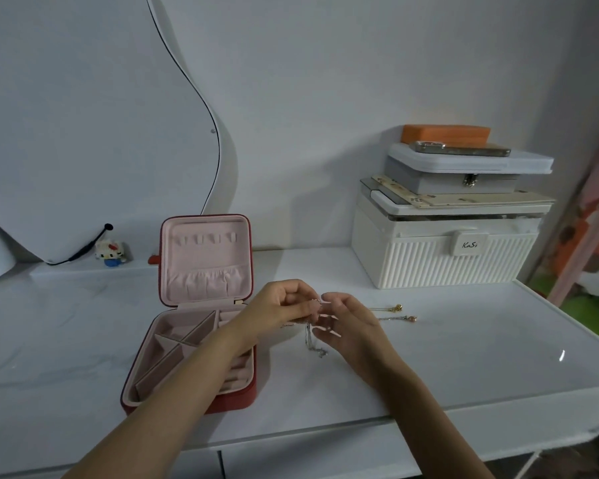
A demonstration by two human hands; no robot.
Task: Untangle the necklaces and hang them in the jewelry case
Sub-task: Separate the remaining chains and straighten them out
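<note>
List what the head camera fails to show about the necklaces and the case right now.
- Head view: where the left hand and right hand meet, the fingers hide the silver chain, so knots and clasp cannot be made out.
- Two necklaces on the table: too small to tell if they cross.
- Jewelry case: the left forearm covers part of its tray.
</note>
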